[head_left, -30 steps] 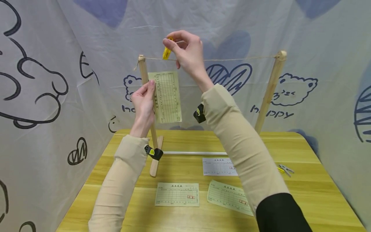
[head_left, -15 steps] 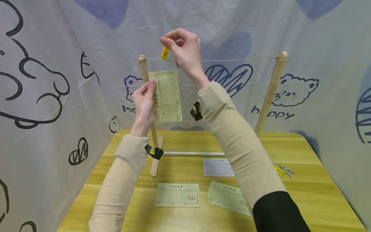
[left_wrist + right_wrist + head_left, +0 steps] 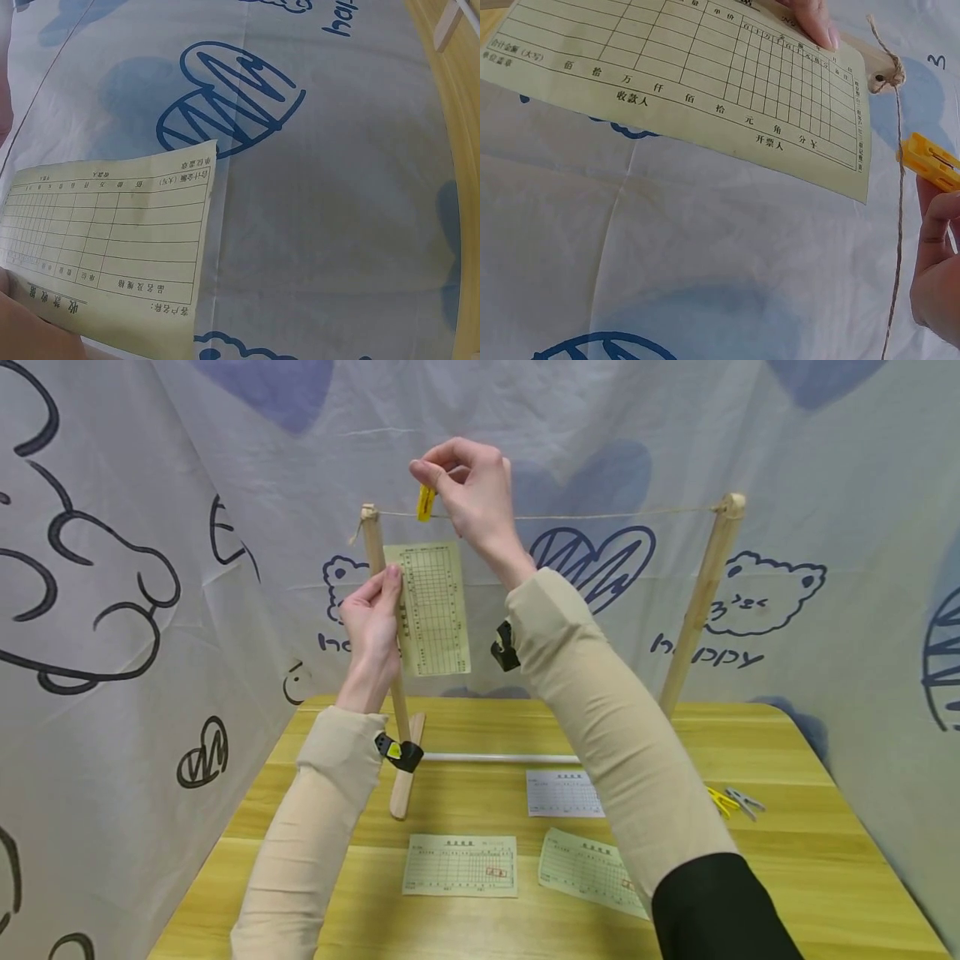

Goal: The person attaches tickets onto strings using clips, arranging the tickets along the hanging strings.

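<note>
A pale yellow receipt slip (image 3: 435, 610) hangs lengthwise from my left hand (image 3: 371, 618), which pinches its left edge near the top. Printed columns cover the slip (image 3: 690, 82) in the right wrist view. Above it, my right hand (image 3: 480, 493) grips a yellow clothespin (image 3: 425, 504) between thumb and fingers. The clothespin (image 3: 930, 159) points at the string (image 3: 900, 225) near the knotted end, its tip overlapping the string in the right wrist view. The slip's upper edge sits a little below the string (image 3: 600, 517) in the head view.
Two wooden posts (image 3: 372, 539) (image 3: 701, 602) carry the string. On the table (image 3: 300, 827) lie a white receipt (image 3: 562, 793) and two greenish receipts (image 3: 459, 867) (image 3: 588, 868). Yellow (image 3: 723, 803) and grey clothespins (image 3: 746, 802) lie at right. A white rod (image 3: 502, 758) runs behind.
My right hand has shifted slightly left, and the yellow clothespin has come down so its tip now reaches past the string. The left hand and its slip have stayed nearly still.
</note>
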Motion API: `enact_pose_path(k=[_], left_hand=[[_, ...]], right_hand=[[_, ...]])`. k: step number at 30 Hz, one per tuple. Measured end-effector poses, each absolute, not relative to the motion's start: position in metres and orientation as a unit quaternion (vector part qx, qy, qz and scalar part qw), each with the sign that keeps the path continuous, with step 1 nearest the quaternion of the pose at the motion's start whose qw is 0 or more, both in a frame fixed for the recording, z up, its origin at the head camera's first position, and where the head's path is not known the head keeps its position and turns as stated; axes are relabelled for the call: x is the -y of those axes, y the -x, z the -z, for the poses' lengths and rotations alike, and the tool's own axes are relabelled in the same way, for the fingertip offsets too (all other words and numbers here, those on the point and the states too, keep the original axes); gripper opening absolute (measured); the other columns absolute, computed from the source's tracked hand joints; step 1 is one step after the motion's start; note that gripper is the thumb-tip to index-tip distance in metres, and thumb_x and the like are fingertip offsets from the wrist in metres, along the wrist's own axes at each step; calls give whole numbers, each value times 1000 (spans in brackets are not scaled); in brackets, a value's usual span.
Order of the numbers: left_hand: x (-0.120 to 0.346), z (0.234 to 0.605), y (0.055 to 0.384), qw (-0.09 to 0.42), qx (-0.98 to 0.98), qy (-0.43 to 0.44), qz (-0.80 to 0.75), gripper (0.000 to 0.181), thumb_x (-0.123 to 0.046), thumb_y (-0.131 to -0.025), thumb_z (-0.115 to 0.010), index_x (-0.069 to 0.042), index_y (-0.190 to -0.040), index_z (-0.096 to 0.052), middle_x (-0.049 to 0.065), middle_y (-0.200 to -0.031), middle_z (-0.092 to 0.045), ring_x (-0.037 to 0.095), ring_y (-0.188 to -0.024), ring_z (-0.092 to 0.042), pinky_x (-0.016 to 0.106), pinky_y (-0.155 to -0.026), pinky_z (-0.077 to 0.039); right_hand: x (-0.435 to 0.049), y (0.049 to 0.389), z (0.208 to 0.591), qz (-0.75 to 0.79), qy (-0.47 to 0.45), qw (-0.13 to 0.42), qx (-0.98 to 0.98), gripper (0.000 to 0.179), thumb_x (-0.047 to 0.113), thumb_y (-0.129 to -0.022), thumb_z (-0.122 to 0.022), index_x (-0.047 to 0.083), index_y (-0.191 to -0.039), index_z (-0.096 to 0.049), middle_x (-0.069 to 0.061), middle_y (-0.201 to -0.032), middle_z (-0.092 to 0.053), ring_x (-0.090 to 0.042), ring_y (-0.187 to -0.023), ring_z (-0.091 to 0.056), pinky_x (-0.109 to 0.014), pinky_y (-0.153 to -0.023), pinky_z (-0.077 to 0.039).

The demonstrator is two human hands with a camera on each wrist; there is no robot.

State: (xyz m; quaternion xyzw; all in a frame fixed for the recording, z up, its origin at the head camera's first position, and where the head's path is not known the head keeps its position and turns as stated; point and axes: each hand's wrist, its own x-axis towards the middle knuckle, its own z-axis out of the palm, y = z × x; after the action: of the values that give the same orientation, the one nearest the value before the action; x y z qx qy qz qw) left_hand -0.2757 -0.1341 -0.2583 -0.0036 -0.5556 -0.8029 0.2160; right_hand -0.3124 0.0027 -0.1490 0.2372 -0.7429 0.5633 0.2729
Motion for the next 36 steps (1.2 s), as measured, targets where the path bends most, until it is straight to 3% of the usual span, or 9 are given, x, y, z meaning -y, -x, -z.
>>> enact_pose_path(k=[12, 21, 36], left_hand=[[135, 258, 277, 219, 563, -4, 797, 34, -24, -97, -67, -1, -122, -69, -6, -90, -74, 6, -80, -68, 15, -74, -58], [135, 258, 279, 221, 560, -3, 798, 34, -24, -96, -67, -1, -121, -69, -6, -89, -74, 6, -79, -67, 15, -72, -57], [134, 256, 280, 222, 559, -5, 799, 34, -24, -96, -67, -1, -122, -69, -7, -87, -74, 6, -78, -68, 15, -72, -58]], right_hand=[[1, 313, 146, -525, -222, 281, 772, 20, 26, -93, -74, 7, -98, -77, -6, -91, -74, -7, -74, -63, -15, -73, -45], [3, 312, 143, -501, -213, 253, 800, 22, 29, -93, -73, 9, -101, -77, -7, -96, -76, -12, -83, -71, -16, -76, -49], [5, 313, 143, -474, -203, 225, 827, 23, 30, -93, -73, 10, -103, -77, -6, -100, -78, -9, -81, -65, -17, -73, -47]])
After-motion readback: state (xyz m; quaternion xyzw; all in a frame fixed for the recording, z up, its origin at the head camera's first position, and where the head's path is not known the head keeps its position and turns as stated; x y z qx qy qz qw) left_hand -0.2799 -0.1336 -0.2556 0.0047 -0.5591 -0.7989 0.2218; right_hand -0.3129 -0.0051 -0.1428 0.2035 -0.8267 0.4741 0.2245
